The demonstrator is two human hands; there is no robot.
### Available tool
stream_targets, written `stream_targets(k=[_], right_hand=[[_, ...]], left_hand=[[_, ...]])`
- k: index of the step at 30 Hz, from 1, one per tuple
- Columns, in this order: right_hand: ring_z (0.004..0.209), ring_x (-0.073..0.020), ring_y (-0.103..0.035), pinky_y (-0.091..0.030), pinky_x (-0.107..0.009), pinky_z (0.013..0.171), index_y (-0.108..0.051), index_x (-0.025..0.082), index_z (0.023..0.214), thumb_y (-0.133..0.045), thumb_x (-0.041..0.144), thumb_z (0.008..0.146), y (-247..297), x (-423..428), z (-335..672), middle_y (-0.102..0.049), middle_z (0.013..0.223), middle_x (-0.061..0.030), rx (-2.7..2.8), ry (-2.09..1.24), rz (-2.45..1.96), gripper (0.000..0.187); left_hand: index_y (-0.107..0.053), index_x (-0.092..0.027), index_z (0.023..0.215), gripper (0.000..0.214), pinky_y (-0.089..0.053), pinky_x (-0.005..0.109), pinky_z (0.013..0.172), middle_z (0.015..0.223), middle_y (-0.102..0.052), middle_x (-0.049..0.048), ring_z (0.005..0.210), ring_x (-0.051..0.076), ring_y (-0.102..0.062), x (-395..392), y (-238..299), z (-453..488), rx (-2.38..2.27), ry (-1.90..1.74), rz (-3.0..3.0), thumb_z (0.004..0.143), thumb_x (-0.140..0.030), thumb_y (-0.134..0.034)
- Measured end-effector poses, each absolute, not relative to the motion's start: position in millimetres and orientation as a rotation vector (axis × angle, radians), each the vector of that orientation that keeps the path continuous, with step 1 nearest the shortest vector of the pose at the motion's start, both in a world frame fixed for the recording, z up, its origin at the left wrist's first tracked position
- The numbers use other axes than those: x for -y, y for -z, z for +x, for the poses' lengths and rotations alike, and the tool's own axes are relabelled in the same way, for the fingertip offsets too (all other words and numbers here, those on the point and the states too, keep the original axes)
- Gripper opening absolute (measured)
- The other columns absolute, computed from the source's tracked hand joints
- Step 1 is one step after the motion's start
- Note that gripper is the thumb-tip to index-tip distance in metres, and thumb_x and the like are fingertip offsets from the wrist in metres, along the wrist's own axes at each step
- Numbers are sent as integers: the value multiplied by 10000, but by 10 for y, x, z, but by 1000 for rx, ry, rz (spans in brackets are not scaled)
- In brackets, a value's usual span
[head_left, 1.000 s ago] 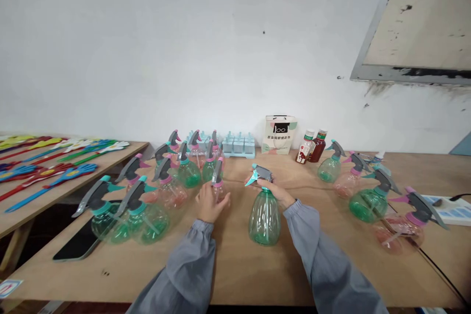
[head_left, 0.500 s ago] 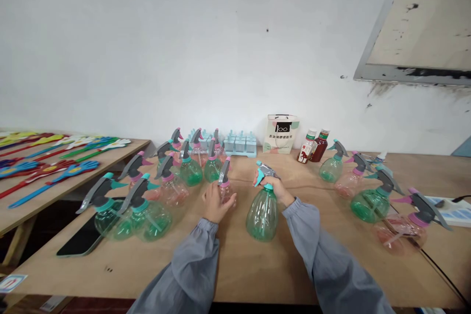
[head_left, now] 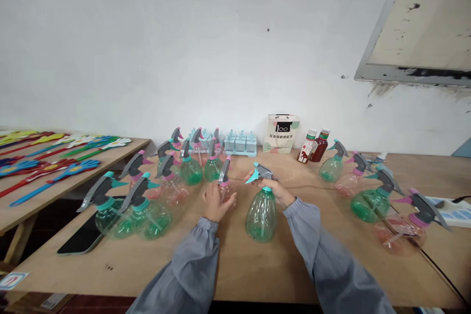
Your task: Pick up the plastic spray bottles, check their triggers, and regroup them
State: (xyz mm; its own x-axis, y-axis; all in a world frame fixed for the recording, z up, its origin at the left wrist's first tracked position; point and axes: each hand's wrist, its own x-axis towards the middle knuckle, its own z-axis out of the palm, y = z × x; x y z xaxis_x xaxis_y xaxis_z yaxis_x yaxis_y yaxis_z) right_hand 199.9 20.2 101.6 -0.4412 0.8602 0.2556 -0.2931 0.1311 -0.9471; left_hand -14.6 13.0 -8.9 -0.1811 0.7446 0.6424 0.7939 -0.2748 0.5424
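Observation:
My right hand [head_left: 276, 191] is closed around the neck of a green spray bottle [head_left: 261, 217], which stands upright on the table. Its grey head has a turquoise trigger pointing left, and some fingers reach out behind it. To the left, my left hand [head_left: 216, 202] is wrapped around a smaller-looking pink spray bottle [head_left: 227, 190], thumb in front; the hand hides part of its body. Several more green and pink bottles crowd the left side, the nearest being a green spray bottle [head_left: 151, 220] with a turquoise collar.
On the right stand more bottles, including a pink spray bottle [head_left: 399, 235] near a black cable. A phone [head_left: 83, 235] lies at left. Along the wall are pale blue popsicle moulds [head_left: 240, 144], a paper bag [head_left: 281, 135] and sauce bottles [head_left: 319, 147]. Colourful hand-shaped toys [head_left: 79, 169] cover the left table.
The turquoise trigger under my right hand has swung outward to the left, and the fingers around it have loosened. The left hand and its bottle stay put.

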Motion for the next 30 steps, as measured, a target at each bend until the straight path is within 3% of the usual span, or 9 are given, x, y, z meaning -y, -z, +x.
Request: stream_targets(k=[5,11,18,23,30], right_hand=[[785,-245,-676,-489,-350,756,-665,214,681,-592,259,527,-1009,-225,2005,-724,701,-33,1372,-1465,-594,176],[827,-231,-675,-493,-355,826,-702,226,838,-627,232,549,-1033,-186,2018,-743,804,-22,1437,-1536,-567,299],[753,-222,-657,-483,-326,701,-650,211,676,-587,270,533,-989,-257,2050,-705,693,-31,1321,-1443,-637,167],[858,-226,-672,-494,-332,791,-689,226,752,-638,256,565,-983,-219,2067,-722,771,-27,1391,-1501,-627,196],[776,-201,-646,-488,-333,805,-645,240,642,-600,308,599,-893,-345,2137,-696,731,-13,1374,-1126,-792,92]], left_hand=[[-538,-199,1221,541,-422,446,921,1132,-637,115,1122,316,-600,-122,84,-146,1866,1462,-1977,772,-470,-672],[-528,-190,1205,535,-417,463,934,1124,-638,118,1122,325,-604,-114,61,-144,1880,1464,-2002,768,-462,-675],[-532,-191,1200,532,-427,464,933,1119,-647,118,1128,327,-607,-123,67,-151,1862,1471,-1990,764,-461,-674],[-529,-198,1208,536,-423,476,948,1135,-640,118,1126,329,-607,-130,83,-154,1868,1457,-1990,771,-476,-665],[-530,-185,1219,541,-442,461,926,1105,-625,121,1114,327,-601,-129,90,-160,1860,1464,-1996,771,-462,-653]])
